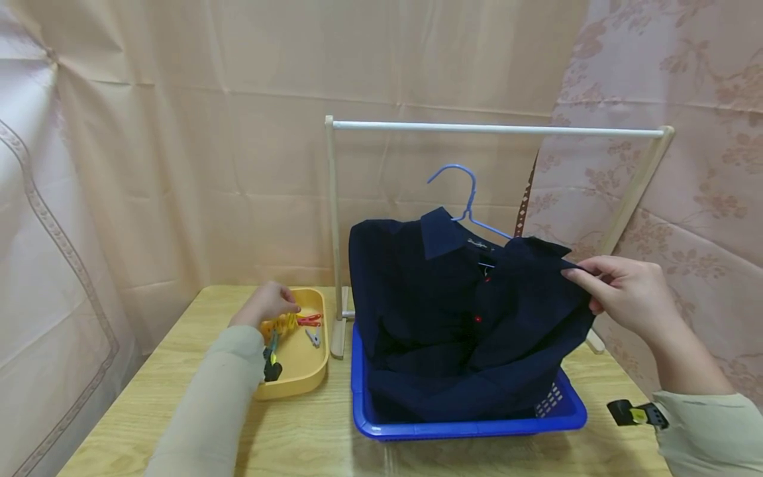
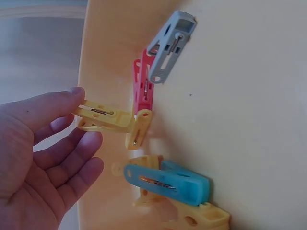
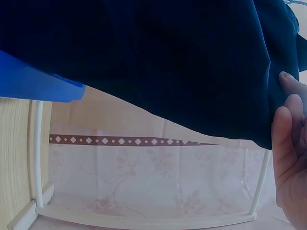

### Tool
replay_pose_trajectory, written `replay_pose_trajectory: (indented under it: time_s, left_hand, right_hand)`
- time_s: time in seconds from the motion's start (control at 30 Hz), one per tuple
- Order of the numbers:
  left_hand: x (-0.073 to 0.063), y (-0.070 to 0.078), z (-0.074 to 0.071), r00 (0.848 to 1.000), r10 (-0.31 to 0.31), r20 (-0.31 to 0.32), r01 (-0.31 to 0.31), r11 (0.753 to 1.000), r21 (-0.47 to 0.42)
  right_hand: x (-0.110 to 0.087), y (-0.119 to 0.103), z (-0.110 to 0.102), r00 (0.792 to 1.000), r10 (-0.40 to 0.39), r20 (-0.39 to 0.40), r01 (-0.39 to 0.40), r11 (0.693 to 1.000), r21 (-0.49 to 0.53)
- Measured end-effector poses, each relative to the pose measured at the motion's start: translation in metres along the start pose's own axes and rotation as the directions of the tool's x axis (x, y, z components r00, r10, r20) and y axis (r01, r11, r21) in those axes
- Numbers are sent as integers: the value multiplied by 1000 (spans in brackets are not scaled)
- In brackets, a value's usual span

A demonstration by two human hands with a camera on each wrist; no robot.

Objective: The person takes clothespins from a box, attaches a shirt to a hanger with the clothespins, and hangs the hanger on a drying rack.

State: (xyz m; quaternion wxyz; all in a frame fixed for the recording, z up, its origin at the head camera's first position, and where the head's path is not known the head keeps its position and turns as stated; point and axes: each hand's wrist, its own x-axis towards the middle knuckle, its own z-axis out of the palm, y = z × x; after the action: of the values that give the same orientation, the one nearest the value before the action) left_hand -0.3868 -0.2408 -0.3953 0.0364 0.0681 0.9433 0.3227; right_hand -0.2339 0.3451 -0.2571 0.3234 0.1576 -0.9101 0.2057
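Head view: the dark shirt (image 1: 417, 298) is left of the right fingers, its lower part down in the blue basket (image 1: 471, 430). The right hand (image 1: 632, 295) pinches the shoulder's edge, thumb in front. Beyond those fingers, toward the left, a blue hanger (image 1: 471, 192) rises at the collar; one of its arms shows by the neckline, so the hanging looks begun, though how well it sits inside I cannot tell. Its hook is below the rod (image 1: 495, 128), so racking appears left to do. Far across from the right fingers, the left hand (image 1: 271, 305) is over the yellow tray (image 1: 324, 358). Its thumb and fingers close narrowly on a yellow clip (image 2: 108, 117); a red clip (image 2: 144, 91) and a grey clip (image 2: 172, 45) lie beyond their tips, a teal clip (image 2: 168, 183) nearby. No clip shows on the cloth; clipping seems undone.
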Motion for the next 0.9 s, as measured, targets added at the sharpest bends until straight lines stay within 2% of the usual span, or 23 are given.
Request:
replay_pose_trajectory:
  time_s: [0.33,0.57,0.9]
  left_hand:
    - [0,13,-10,996,73,-47,-75,996,-44]
    - [2,20,-17,987,139,-86,-144,988,-59]
    - [-5,30,-25,978,177,-110,-186,979,-84]
  right_hand:
    - [-1,0,0,1000,17,13,-16,1000,-7]
    - [-1,1,-1,999,38,35,-38,999,-1]
    - [-2,0,-2,997,51,53,-51,999,2]
